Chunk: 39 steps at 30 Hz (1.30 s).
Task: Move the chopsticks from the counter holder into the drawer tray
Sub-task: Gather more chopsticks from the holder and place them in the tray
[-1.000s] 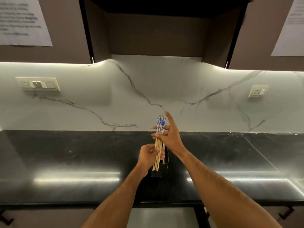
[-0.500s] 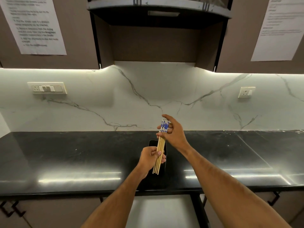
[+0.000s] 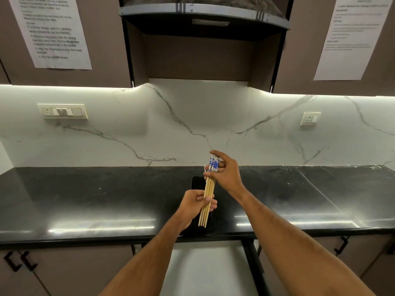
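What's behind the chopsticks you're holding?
Behind the chopsticks stands a black holder on the dark counter. The sticks and both hands cover most of it, so its inside cannot be seen.

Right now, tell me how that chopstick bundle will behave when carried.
The chopsticks look stiff: straight between the left hand and right hand. Thin wood, so probably light. Several loose sticks may slide or fan apart under a slack grip.

wall: white veined marble [image 3: 192, 116], lit by under-cabinet strips | cabinets [image 3: 106, 50]: brown, papers [image 3: 53, 33] taped on | hood [image 3: 205, 16] above | worktop [image 3: 85, 199]: glossy black
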{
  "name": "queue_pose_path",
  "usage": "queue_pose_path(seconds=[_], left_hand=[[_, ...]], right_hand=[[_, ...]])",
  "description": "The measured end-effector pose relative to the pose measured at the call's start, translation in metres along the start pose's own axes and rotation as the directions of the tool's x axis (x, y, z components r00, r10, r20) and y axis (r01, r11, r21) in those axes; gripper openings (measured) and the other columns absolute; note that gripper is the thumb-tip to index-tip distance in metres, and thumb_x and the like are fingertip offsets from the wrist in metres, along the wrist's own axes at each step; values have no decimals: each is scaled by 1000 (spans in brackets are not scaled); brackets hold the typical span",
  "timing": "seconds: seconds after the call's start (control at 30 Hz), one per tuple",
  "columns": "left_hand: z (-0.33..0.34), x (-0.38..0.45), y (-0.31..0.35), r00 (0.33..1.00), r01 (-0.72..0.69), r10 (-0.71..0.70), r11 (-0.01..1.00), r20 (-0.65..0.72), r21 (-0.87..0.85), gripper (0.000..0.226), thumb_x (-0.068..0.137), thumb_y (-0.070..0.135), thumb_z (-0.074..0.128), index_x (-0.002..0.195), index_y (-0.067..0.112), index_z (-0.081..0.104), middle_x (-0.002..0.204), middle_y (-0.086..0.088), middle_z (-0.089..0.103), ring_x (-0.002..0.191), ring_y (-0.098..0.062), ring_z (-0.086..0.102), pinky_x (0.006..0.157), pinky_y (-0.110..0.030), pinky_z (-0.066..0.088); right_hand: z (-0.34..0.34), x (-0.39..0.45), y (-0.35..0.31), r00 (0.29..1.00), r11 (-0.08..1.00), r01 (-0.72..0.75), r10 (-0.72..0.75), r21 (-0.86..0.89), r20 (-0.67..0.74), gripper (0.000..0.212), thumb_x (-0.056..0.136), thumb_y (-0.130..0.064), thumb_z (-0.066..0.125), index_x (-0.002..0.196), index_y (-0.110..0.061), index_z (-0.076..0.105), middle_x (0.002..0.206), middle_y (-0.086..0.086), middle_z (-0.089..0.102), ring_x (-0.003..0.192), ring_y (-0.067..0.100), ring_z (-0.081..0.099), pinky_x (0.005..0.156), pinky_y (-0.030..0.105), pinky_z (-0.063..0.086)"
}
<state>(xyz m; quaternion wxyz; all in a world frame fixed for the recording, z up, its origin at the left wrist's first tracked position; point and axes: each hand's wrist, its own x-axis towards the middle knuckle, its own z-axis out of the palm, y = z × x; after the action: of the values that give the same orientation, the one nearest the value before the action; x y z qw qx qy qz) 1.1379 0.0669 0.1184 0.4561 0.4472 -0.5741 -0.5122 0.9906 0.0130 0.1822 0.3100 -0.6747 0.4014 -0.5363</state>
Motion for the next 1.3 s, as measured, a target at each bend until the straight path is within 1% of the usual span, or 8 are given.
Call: queue_pose_path(seconds=[0.3,0.6,0.77,0.87,0.93,1.0,1.1,1.3], left_hand=[[-4,-21,-5,996,81,-83,994,30,80,19,97,5,60,112,-2,68,94,-16,77,89,-27,76,85,-43,61],[-1,-31,-19,995,95,-77,909,-60,407,17,96,7,64,109,-1,71,86,-12,75,76,-20,76,75,-36,64],[-5,-32,-33,984,169,-112,822,-137,544,19,95,12,66,113,5,70,88,-9,73,75,-16,75,72,-27,63],[-8,-29,-40,973,229,-162,743,-163,629,17,95,16,67,111,10,70,90,-9,72,74,-13,71,68,-22,60],[-11,-28,-47,978,210,-155,645,-143,735,15,96,18,66,109,12,70,89,-6,71,75,-12,68,71,-25,61],[-8,-30,-57,986,151,-139,517,-91,842,18,96,18,63,111,12,70,91,-6,70,80,-16,68,78,-32,61],[2,-38,-71,989,44,-147,330,6,943,20,96,13,59,114,10,68,100,-10,67,88,-25,65,80,-34,56],[15,-48,-98,979,-47,-183,211,87,976,18,94,6,61,111,10,67,104,-12,67,91,-28,66,85,-38,57]], right_hand=[[2,-36,4,990,995,-80,87,62,-115,71,74,5,84,136,-13,56,100,7,75,86,16,77,76,28,63],[6,-74,22,968,982,-149,169,114,-188,68,75,7,82,134,-13,53,106,13,72,92,20,76,81,37,63],[3,-86,37,961,970,-243,240,-5,-140,85,76,1,84,148,-14,40,114,9,67,92,13,74,88,29,60],[-5,-87,44,974,955,-190,156,-227,-162,81,78,-8,84,147,-15,43,130,5,62,112,12,65,96,26,55],[-9,-91,48,996,898,-77,46,-432,-81,73,81,-14,82,144,-17,48,137,2,58,125,12,56,104,30,49],[-8,-101,49,990,789,108,-28,-604,141,62,85,-18,78,141,-16,52,136,2,59,125,14,55,106,37,49],[2,-121,56,887,605,310,93,-733,452,49,88,-14,73,135,-16,59,127,4,65,119,19,59,103,38,50],[17,-150,84,777,395,322,409,-860,479,18,90,-8,66,106,-17,66,99,7,69,89,24,66,81,36,54]])
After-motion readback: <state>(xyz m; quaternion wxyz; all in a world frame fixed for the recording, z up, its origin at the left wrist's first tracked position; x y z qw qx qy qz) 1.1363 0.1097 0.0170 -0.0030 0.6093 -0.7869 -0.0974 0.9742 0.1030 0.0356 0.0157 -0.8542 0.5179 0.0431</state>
